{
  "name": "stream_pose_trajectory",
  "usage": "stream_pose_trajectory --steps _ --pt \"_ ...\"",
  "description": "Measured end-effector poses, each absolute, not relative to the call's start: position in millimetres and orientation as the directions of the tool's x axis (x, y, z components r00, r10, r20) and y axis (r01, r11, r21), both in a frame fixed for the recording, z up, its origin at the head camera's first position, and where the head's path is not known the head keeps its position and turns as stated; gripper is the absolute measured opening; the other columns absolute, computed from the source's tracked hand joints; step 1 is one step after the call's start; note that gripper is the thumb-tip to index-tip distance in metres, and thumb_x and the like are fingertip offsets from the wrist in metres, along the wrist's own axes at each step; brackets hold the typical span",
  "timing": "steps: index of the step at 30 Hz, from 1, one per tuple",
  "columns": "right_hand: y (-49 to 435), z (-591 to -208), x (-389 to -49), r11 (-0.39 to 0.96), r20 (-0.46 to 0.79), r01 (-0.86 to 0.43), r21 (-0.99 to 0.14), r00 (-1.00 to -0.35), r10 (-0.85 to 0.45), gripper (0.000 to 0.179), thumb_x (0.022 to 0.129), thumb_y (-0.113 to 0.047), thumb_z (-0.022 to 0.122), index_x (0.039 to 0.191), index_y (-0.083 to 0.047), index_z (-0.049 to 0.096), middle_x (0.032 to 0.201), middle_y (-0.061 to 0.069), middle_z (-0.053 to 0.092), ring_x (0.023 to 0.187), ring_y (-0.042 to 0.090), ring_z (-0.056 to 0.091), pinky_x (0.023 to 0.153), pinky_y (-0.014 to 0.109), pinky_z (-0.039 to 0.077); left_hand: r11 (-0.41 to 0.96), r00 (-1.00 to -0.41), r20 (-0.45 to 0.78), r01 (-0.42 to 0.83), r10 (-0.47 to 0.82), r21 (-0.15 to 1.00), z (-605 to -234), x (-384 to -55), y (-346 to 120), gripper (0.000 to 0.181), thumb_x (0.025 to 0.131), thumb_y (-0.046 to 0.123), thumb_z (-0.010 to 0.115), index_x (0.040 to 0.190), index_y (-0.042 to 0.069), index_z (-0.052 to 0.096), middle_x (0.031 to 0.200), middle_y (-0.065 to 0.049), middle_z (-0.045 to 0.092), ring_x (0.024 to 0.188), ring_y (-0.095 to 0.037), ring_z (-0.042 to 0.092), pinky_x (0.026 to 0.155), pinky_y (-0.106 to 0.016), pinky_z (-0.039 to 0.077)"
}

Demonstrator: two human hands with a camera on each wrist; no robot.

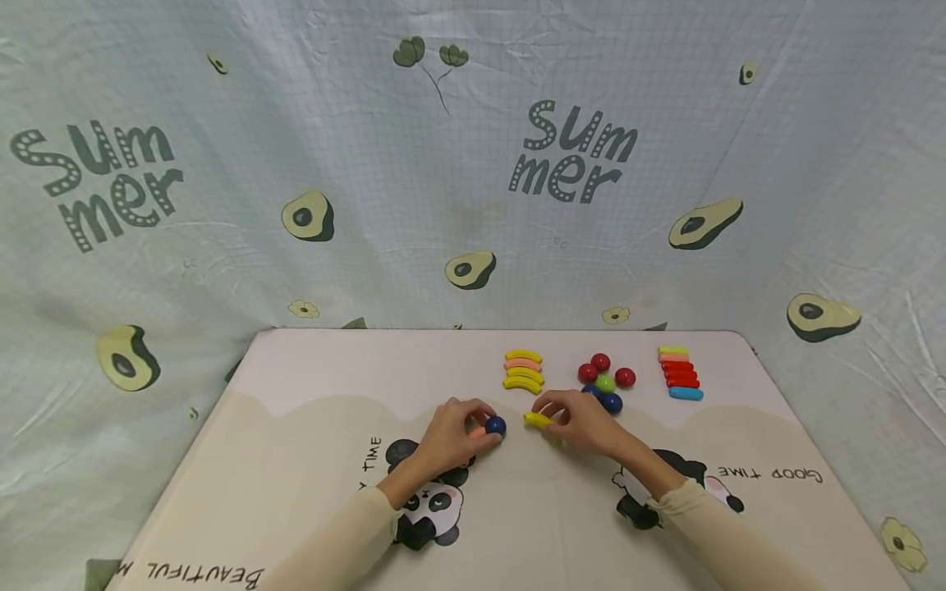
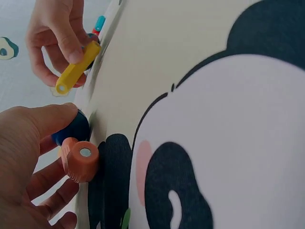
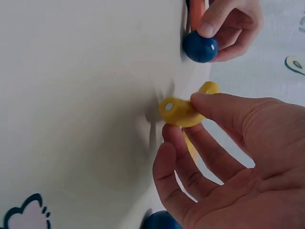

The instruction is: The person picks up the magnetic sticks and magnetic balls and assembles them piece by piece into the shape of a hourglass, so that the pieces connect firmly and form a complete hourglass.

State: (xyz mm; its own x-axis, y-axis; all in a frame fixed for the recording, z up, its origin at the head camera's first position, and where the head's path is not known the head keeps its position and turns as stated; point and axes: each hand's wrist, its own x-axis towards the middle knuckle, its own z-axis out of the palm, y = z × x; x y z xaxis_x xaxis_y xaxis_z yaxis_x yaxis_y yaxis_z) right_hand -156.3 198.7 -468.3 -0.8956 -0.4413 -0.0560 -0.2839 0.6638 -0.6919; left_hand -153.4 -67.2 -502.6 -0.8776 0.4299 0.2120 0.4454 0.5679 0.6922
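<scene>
Place: a cloth-draped nook is shown; the kind of room cannot be told.
Curtain [image 1: 369,148]: printed with avocados [image 1: 309,217] and "summer" lettering [image 1: 572,153], across the upper frame.
Tabletop [image 1: 310,460]: decorated with pandas [image 1: 436,509], lower centre.

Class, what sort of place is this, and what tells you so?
Probably a makeshift play or demonstration area: an avocado-print sheet hangs behind a panda-print tabletop, where small coloured balls and stubby sticks lie in groups.
</scene>
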Motion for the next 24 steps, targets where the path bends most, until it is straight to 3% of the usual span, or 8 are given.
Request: stream_pose_trajectory --steps 15,24 --pt "206 -477 -151 0.530 -0.081 -0.193 -0.826 -0.890 -0.450 0.029 0.093 -0.015 0.077 0.121 -0.013 0.073 0.111 0.010 0.074 0.088 0.021 0.069 0.067 0.031 0.059 0.541 -0.900 0.212 0.403 0.381 0.738 -504 -160 -63 0.026 0.084 0.024 0.087 0.104 0.011 0.076 0.089 0.003 0.071 0.081 -0.019 0.054 0.074 -0.029 0.039" --pt "199 -480 -154 0.513 -0.131 -0.134 -0.848 -0.885 -0.448 0.029 0.093 -0.017 0.077 0.122 -0.012 0.073 0.109 0.008 0.074 0.086 0.020 0.068 0.067 0.033 0.058 0.547 -0.901 0.196 0.396 0.388 0.737 -504 -161 -60 0.027 0.083 0.025 0.087 0.104 0.011 0.075 0.088 0.002 0.071 0.081 -0.021 0.054 0.073 -0.029 0.038"
